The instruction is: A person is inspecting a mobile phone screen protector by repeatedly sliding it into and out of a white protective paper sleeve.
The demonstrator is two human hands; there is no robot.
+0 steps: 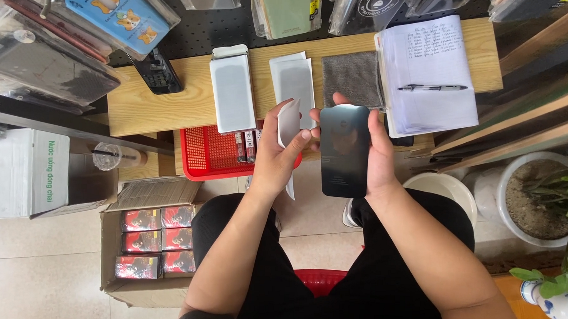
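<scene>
Phone [343,152] (face hidden) in right hand [378,158]; left hand [276,156] on sheet [288,123]

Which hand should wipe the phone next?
Probably the left hand. It already pinches the white wipe right beside the phone. The right hand is wrapped round the phone, holding it, so it isn't free.

Bright, even daylight; soft shadows; sharp focus throughout; faint glare on the dark phone [343,150]; wide-angle bending at edges.
</scene>
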